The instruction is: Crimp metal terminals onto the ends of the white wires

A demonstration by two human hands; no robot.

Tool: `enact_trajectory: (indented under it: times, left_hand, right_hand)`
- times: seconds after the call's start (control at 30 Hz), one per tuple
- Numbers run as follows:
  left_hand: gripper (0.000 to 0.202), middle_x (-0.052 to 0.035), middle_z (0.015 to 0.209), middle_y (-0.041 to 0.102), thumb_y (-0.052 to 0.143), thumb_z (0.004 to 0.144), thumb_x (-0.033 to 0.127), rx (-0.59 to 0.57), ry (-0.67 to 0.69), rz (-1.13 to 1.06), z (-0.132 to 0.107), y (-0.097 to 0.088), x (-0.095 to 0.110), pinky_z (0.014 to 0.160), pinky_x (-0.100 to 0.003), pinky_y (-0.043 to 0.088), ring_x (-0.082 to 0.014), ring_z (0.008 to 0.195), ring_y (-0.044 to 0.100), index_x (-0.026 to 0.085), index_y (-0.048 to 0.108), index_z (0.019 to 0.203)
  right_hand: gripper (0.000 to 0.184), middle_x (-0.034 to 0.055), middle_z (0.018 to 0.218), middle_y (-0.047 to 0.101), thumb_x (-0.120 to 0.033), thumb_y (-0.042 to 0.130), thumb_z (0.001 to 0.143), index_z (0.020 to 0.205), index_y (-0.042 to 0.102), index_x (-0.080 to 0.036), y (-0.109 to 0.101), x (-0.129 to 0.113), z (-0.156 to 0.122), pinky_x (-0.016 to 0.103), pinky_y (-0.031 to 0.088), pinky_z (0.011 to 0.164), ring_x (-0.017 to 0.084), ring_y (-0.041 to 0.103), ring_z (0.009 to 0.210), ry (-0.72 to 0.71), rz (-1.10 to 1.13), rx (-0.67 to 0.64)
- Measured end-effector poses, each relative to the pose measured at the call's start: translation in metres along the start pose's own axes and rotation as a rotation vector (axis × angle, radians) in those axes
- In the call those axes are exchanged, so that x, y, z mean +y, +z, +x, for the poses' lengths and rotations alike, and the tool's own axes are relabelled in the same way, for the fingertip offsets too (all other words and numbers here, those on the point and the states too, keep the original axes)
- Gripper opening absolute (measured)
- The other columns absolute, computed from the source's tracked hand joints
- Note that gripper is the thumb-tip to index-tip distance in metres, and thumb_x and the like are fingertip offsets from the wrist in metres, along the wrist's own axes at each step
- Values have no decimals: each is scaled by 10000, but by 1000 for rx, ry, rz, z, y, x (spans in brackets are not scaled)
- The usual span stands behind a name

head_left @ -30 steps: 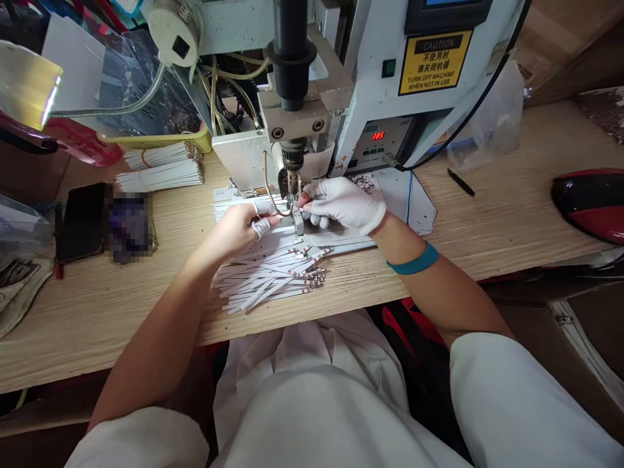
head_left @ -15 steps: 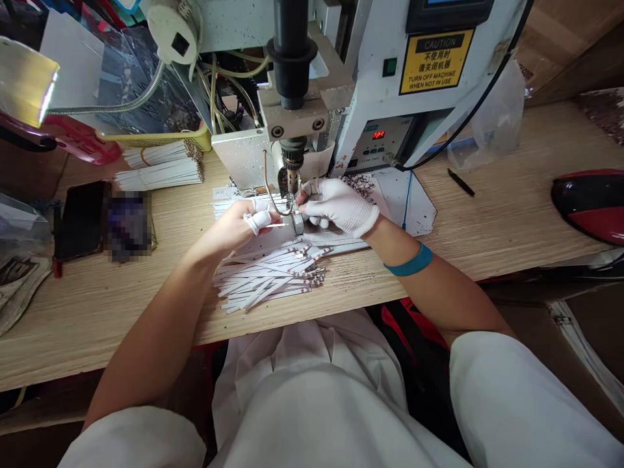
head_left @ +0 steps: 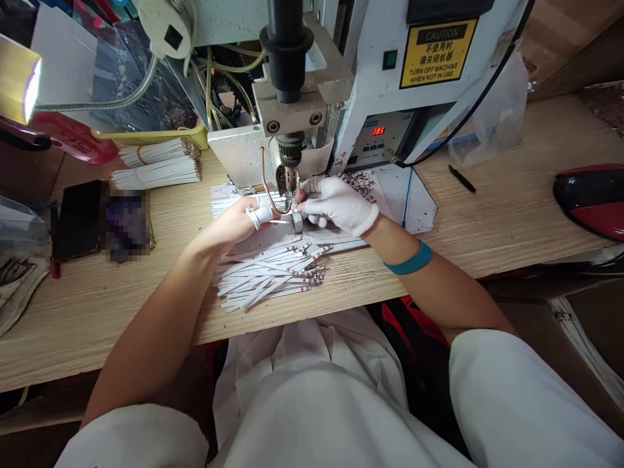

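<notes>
My left hand [head_left: 233, 221], bare with a white finger cot on it, pinches a thin white strip [head_left: 279, 221] beside the machine's metal tip [head_left: 291, 185]. My right hand [head_left: 338, 206], in a white glove, sits just right of the tip, its fingertips close to a small metal block [head_left: 296, 222]. Whether those fingers hold anything, I cannot tell. Below both hands lies a loose pile of white strips with red-marked ends [head_left: 268, 276]. The pile touches neither hand.
The wooden bench [head_left: 507, 221] carries bundled strips [head_left: 156, 172], a phone [head_left: 78, 220] and a black-and-red object [head_left: 589, 198]. A yellow basket [head_left: 156, 138] stands behind the bundles. A control box [head_left: 378, 146] shows 385 in red. A thin copper tube [head_left: 266, 179] curves beside the tip.
My left hand has moved up and closer to the metal tip, and the thin strip now shows in its fingers. The right hand has shifted only slightly, and the view has drifted a little.
</notes>
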State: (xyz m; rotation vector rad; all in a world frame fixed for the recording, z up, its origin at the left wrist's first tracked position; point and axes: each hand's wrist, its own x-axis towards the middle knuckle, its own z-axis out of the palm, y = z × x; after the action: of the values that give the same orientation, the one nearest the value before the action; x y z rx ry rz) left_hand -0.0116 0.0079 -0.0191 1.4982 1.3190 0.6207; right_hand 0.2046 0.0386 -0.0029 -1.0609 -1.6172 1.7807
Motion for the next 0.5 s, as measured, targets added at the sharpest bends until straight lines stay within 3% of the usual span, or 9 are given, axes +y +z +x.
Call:
enact_trajectory:
  times: [0.5]
  left_hand:
    - [276,7,695,565,579,756,421,34,-23,107,-3,0,8,570,-242,340,-122,612,474,150,587,705]
  right_hand:
    - [153,-5,729,521,-107,639,752,820,521,-174,0,3,1,192,343,346,56,426,487,-10,52,2]
